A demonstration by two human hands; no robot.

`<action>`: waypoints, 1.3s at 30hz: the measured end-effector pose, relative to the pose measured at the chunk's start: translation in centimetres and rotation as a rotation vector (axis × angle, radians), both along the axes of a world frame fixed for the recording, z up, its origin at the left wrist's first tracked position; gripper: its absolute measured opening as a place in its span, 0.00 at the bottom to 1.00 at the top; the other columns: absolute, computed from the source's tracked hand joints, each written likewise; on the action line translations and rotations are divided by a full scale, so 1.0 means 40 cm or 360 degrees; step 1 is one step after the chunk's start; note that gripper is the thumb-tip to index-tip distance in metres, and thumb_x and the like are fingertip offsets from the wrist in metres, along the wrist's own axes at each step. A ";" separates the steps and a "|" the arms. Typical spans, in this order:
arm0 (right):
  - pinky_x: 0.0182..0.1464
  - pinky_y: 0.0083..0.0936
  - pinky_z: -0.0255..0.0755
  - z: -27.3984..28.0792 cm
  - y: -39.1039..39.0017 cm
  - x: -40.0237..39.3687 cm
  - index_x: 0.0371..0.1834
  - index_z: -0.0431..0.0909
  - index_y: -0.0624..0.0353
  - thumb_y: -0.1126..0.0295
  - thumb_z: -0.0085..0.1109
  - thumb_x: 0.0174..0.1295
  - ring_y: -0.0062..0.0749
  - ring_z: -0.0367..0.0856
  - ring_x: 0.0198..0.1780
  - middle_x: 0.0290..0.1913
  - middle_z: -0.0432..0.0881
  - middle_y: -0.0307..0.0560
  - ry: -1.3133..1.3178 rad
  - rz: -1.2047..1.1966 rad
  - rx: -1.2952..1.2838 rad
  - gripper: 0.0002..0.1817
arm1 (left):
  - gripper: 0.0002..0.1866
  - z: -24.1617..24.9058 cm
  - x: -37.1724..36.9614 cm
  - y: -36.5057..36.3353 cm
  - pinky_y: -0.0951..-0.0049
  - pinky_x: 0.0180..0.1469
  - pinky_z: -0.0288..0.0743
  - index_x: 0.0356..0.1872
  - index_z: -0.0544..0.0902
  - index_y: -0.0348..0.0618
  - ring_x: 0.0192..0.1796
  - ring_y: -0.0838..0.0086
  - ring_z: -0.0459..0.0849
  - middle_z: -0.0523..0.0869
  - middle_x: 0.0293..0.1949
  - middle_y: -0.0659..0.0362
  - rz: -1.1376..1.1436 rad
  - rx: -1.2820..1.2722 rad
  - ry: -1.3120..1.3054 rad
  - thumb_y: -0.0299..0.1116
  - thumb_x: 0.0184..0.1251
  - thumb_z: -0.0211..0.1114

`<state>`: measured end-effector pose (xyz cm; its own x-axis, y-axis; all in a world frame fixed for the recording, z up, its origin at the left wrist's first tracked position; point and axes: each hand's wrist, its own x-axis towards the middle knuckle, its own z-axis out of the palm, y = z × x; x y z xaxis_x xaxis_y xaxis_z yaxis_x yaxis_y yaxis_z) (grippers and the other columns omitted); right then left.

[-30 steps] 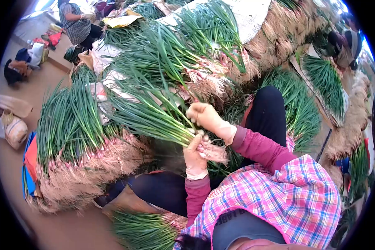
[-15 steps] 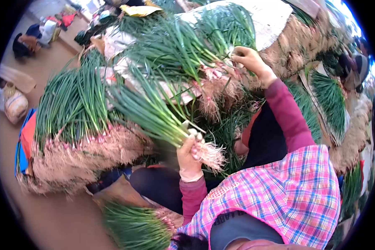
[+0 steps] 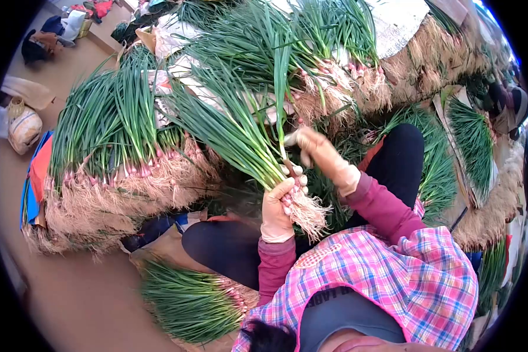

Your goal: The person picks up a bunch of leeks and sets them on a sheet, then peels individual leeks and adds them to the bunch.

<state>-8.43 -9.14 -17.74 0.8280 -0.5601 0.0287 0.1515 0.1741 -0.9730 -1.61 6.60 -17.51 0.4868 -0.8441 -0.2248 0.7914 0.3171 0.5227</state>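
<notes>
My left hand is closed round a bunch of spring onions, just above their pinkish bulbs and pale roots. The green leaves fan out toward the upper left. One stalk stands nearly upright among them, its lower end at my left thumb and fingers. Right against this stalk are the fingertips of my right hand, pinched in on it and somewhat blurred. Both hands wear pale gloves. Beyond them a heap of loose spring onions lies with its roots toward me.
To the left, spring onions are stacked in a thick row, roots facing me. Another bundle lies low on the left, by my bent knee. More bundles are at the right. A round bag sits on the floor.
My right hand has come from the heap at the back down to the bunch, and an upright stalk now stands there. My left hand still grips the bunch, slightly further right.
</notes>
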 end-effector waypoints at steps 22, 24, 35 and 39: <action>0.31 0.09 0.62 -0.042 -0.046 0.102 0.38 0.79 0.54 0.60 0.59 0.69 0.09 0.69 0.30 0.31 0.78 0.28 -0.0105 -0.0135 0.0032 0.10 | 0.23 0.041 0.047 0.101 0.70 0.39 0.74 0.54 0.73 0.45 0.40 0.68 0.75 0.77 0.45 0.54 0.0022 -0.0721 0.0051 0.22 0.54 0.60; 0.35 0.22 0.73 -0.095 -0.030 0.148 0.41 0.79 0.55 0.61 0.63 0.65 0.24 0.76 0.30 0.29 0.78 0.39 0.0414 -0.0717 -0.1060 0.10 | 0.24 0.044 0.040 0.115 0.70 0.39 0.73 0.55 0.73 0.46 0.40 0.69 0.74 0.76 0.45 0.56 0.0208 -0.0870 0.0096 0.22 0.54 0.61; 0.36 0.41 0.77 -0.046 -0.001 0.065 0.40 0.79 0.55 0.62 0.59 0.63 0.48 0.84 0.37 0.34 0.82 0.51 0.0599 -0.0867 -0.1539 0.10 | 0.38 0.007 0.003 0.032 0.74 0.42 0.70 0.71 0.65 0.52 0.40 0.74 0.70 0.73 0.40 0.62 0.0279 -0.0659 0.0232 0.18 0.57 0.61; 0.36 0.38 0.76 -0.037 -0.187 0.197 0.43 0.81 0.54 0.59 0.64 0.58 0.46 0.84 0.36 0.37 0.85 0.52 0.0793 -0.0865 -0.1150 0.14 | 0.41 0.004 -0.010 0.001 0.78 0.36 0.65 0.72 0.65 0.57 0.32 0.78 0.64 0.65 0.30 0.66 0.0221 -0.1292 0.0221 0.18 0.54 0.60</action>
<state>-0.54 -16.63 -19.24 0.4785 -0.8475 0.2299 -0.4140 -0.4486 -0.7920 -2.03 6.64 -17.35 0.6110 -0.7041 0.3618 0.7577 0.6526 -0.0095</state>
